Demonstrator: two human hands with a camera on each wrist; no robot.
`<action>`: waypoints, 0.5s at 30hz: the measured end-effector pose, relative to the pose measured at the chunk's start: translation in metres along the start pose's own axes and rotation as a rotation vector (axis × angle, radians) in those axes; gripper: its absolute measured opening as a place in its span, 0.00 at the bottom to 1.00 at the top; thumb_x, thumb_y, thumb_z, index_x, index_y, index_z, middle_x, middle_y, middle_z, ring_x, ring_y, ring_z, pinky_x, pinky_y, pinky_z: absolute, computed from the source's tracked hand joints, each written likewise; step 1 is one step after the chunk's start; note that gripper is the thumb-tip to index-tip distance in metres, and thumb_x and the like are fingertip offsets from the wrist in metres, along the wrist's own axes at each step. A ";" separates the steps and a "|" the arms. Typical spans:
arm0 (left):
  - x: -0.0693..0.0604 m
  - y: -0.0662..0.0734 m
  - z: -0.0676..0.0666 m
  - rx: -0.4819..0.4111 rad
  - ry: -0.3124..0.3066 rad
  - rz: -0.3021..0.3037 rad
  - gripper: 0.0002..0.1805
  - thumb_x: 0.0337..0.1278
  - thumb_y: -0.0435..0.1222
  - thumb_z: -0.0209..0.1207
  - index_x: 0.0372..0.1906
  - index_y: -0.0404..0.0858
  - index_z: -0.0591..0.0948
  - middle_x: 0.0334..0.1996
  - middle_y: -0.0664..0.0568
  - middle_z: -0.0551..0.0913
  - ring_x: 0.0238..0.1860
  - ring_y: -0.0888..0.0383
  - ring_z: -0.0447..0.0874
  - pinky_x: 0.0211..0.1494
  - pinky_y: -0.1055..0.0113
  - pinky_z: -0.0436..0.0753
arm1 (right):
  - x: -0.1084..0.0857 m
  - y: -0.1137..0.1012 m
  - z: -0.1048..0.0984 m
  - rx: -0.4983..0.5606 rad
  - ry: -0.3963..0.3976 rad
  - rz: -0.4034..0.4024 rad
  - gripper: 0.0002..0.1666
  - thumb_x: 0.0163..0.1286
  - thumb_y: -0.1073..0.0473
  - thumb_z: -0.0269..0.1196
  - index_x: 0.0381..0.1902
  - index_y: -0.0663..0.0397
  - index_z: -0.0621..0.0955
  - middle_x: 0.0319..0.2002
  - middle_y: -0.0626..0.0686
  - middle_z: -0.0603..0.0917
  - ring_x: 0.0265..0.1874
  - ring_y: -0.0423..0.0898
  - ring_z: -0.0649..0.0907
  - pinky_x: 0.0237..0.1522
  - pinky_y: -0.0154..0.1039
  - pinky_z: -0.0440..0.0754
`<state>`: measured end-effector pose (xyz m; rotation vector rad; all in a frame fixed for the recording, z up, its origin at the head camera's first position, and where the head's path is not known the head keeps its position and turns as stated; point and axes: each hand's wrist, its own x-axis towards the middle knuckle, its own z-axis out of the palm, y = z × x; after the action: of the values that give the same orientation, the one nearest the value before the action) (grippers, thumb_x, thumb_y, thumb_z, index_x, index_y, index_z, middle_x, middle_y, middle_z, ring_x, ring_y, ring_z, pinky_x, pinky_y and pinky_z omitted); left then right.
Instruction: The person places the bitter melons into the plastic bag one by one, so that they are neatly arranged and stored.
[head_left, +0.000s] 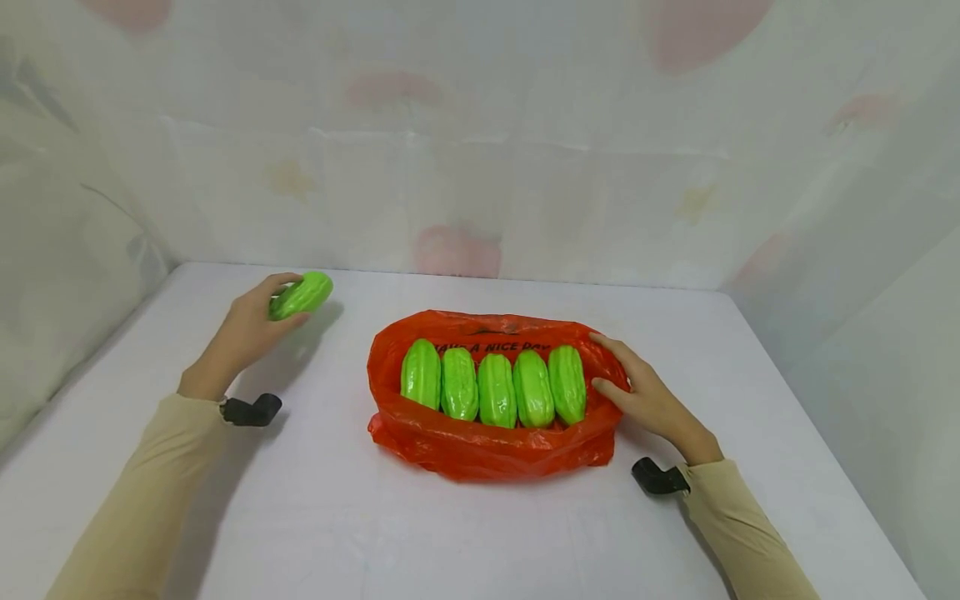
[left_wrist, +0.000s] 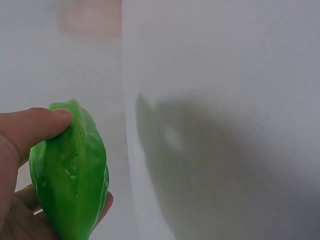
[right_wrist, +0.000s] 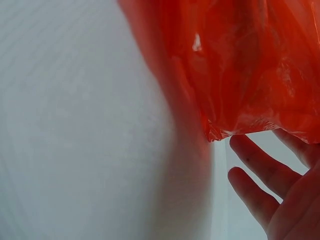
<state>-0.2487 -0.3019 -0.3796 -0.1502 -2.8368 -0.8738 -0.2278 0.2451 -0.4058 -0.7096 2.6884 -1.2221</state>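
A glossy green star fruit with lengthwise ridges is held in my left hand, above the table's back left. In the left wrist view, the thumb lies across the upper part of the star fruit and fingers show behind it. A red plastic bag stands with its mouth spread at the table's middle. Several more star fruits stand side by side in it. At the bag's right rim, my right hand grips the edge, thumb on the inner side; in the right wrist view some fingers are spread beside the bag.
White cloth covers the table. A pale printed curtain hangs behind it and along both sides. A black wrist-worn piece juts from the left sleeve, another from the right sleeve. Black lettering marks the bag's inside.
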 end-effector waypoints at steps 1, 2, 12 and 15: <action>0.000 0.002 0.000 0.001 0.002 0.006 0.33 0.64 0.35 0.62 0.70 0.36 0.64 0.62 0.25 0.72 0.51 0.35 0.74 0.49 0.42 0.73 | 0.000 0.000 0.000 0.000 0.001 -0.001 0.37 0.73 0.62 0.57 0.77 0.51 0.59 0.72 0.61 0.65 0.70 0.63 0.67 0.66 0.69 0.67; -0.001 0.004 0.000 0.004 0.002 0.010 0.33 0.63 0.36 0.63 0.70 0.36 0.65 0.62 0.25 0.72 0.51 0.35 0.74 0.48 0.43 0.73 | 0.000 0.000 0.000 0.000 0.002 -0.001 0.37 0.73 0.62 0.57 0.77 0.51 0.59 0.72 0.61 0.65 0.70 0.63 0.67 0.66 0.69 0.67; -0.004 0.031 -0.001 0.005 -0.016 0.035 0.34 0.64 0.37 0.63 0.71 0.37 0.65 0.61 0.29 0.73 0.49 0.39 0.73 0.47 0.45 0.74 | 0.000 0.000 0.000 -0.012 0.002 0.010 0.37 0.74 0.61 0.56 0.77 0.49 0.58 0.73 0.61 0.65 0.70 0.63 0.66 0.66 0.69 0.67; -0.005 0.039 -0.001 -0.001 0.009 0.079 0.33 0.62 0.36 0.64 0.70 0.36 0.66 0.58 0.30 0.75 0.47 0.39 0.73 0.46 0.47 0.74 | -0.001 0.000 0.000 -0.018 0.004 0.009 0.37 0.74 0.60 0.56 0.77 0.50 0.58 0.73 0.61 0.65 0.70 0.64 0.67 0.65 0.69 0.67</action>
<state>-0.2379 -0.2706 -0.3587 -0.2556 -2.8016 -0.8571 -0.2271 0.2458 -0.4061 -0.6966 2.7060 -1.2001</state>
